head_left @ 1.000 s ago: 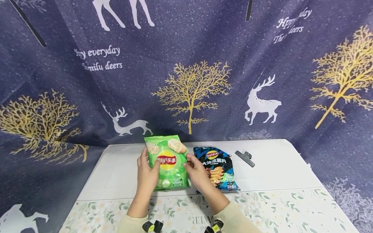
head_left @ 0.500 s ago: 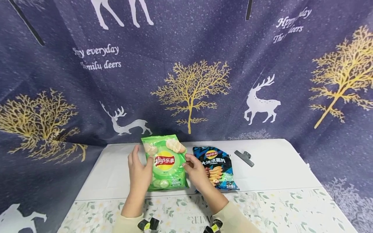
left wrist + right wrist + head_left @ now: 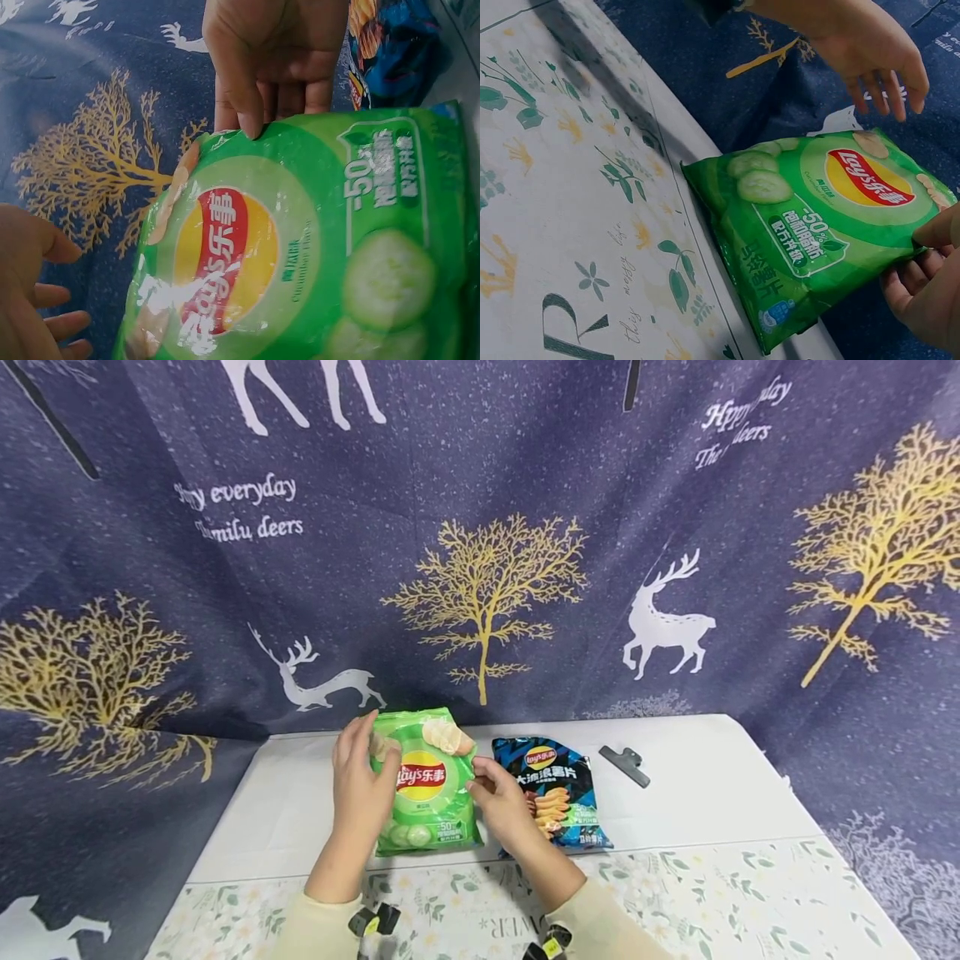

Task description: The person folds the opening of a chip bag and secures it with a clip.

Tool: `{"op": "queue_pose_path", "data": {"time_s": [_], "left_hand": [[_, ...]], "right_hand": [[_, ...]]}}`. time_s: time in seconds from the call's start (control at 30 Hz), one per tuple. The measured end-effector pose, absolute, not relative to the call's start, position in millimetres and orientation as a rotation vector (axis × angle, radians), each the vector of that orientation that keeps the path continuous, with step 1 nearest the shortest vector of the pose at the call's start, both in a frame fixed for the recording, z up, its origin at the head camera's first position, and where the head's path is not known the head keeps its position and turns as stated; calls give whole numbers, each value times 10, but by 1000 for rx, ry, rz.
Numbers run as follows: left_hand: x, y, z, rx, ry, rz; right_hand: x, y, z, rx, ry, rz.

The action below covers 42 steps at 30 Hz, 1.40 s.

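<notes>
A green bag of potato chips stands tilted up with its printed front showing. My right hand pinches its right edge between thumb and fingers, also seen in the right wrist view, where the thumb lies on the front. My left hand is raised by the upper left side of the bag, overlapping it in the head view. Both wrist views show a gap between the left hand's spread fingers and the bag. Just right of my right hand lies a blue-black chip bag, partly covered by that hand.
A dark grey clip lies on the white table, right of the blue-black bag. A floral cloth covers the front part. Behind the table hangs a dark blue curtain with deer and trees.
My left hand has let go of the green bag's left side, moved left, then risen toward its upper corner. My right hand keeps its pinch on the right edge.
</notes>
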<state>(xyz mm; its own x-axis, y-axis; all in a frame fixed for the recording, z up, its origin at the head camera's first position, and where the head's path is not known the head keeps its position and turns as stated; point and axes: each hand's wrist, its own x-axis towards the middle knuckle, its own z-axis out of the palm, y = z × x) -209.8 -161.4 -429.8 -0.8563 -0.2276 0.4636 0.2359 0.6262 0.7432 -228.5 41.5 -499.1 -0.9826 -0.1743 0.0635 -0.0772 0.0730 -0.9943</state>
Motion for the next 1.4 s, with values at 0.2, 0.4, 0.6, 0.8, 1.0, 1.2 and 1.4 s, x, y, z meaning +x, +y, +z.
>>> {"op": "queue_pose_path", "data": {"time_s": [0.2, 0.4, 0.6, 0.8, 1.0, 1.2, 1.4], "left_hand": [[-2222, -1615, -4208, -177, -2349, -1058], [-2364, -1612, -4147, -303, -2376, -845], [-2481, -1603, -4114, -360, -2462, -664], [-2559, -1572, -4083, -410, -2498, -568], [-2605, -1545, -4061, -454, -2536, -533], [-2606, -1521, -4069, -461, -2560, -516], [-2617, -1509, -4079, -481, -2540, -534]], "right_hand": [[-2296, 412, -4984, -275, 2256, -2073], [-2299, 408, -4997, -246, 2240, -2089], [-2295, 403, -4991, -243, 2224, -2097], [-2285, 402, -4972, -264, 2230, -2097], [-2293, 407, -4985, -254, 2260, -2079], [-2275, 409, -4988, -260, 2253, -2083], [-2267, 408, -4981, -252, 2238, -2103]]}}
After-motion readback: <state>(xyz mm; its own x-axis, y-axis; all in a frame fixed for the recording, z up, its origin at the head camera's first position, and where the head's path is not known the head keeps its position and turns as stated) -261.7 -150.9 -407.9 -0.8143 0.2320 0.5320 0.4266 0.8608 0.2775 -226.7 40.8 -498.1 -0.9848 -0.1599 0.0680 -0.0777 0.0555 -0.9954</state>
